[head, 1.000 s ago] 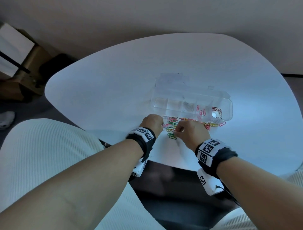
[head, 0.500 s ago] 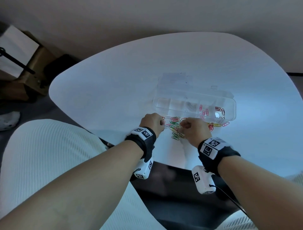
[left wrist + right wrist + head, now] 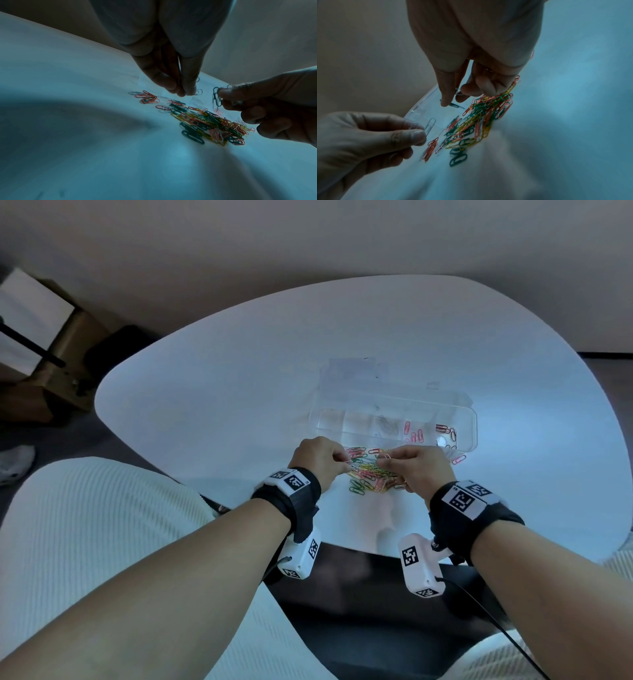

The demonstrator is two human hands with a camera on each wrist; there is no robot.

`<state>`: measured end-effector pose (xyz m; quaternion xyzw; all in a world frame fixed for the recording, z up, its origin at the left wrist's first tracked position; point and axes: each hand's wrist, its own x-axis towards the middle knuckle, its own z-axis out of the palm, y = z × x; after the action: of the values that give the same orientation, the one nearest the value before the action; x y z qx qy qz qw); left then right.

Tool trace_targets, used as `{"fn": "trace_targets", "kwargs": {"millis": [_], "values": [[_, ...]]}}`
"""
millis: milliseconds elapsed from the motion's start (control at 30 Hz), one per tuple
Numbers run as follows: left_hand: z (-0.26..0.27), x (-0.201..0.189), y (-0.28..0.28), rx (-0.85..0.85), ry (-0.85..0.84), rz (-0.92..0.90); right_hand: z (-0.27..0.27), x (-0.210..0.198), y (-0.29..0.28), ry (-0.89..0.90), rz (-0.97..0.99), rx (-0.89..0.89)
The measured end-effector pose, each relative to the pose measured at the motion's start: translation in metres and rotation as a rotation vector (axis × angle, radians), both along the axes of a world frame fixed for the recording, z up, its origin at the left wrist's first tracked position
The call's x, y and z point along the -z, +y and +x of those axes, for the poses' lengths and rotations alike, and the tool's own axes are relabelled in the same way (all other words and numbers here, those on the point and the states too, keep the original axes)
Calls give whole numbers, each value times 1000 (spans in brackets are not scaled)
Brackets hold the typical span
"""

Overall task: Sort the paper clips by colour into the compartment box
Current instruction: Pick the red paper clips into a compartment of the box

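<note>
Both hands hover over the pile (image 3: pixel 368 477), left hand (image 3: pixel 318 458) pinching a pale clip (image 3: pixel 429 125), right hand (image 3: pixel 416 470) pinching dark clips (image 3: pixel 217 98); the box (image 3: pixel 472 422) lies just beyond, long axis crosswise, right hand nearer its filled end.

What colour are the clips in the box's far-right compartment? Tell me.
Red clips, in the clear box; the head view shows them best.

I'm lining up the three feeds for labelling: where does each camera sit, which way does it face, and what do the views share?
Head: on the person's head, looking forward and down at the white table, the clear compartment box, both forearms and wrist cameras.
Left wrist: along the left hand, which pinches a clear clip; the right hand enters opposite.
Right wrist: along the right hand, which pinches a blue clip.
Shared: the pile of mixed paper clips and both hands.
</note>
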<state>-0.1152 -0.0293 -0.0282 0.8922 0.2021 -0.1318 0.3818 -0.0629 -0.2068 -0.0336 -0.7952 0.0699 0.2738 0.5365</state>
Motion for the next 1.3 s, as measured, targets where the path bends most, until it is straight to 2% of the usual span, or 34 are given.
{"fn": "trace_targets", "kwargs": {"millis": [233,500,667,800,1000,1100,1167,1300], "values": [[-1,1,-2,2,13,3,0,6,-2,-77,-151,-51],[-1,4,2,-50,27,-27,-2,10,17,-374,-614,-437],[-1,5,4,-76,29,-21,2,5,37,-332,-811,-521],[-1,3,3,-73,27,-9,1,-4,52,-401,-914,-632],[0,3,5,-81,30,-10,2,-13,56,-428,-961,-722],[1,3,4,-79,31,-19,1,-8,47,-475,-947,-696],[2,1,4,-81,29,-35,0,-3,36,-479,-847,-621],[4,-6,-3,-99,-3,-108,0,-13,10,-323,-509,-379]]}}
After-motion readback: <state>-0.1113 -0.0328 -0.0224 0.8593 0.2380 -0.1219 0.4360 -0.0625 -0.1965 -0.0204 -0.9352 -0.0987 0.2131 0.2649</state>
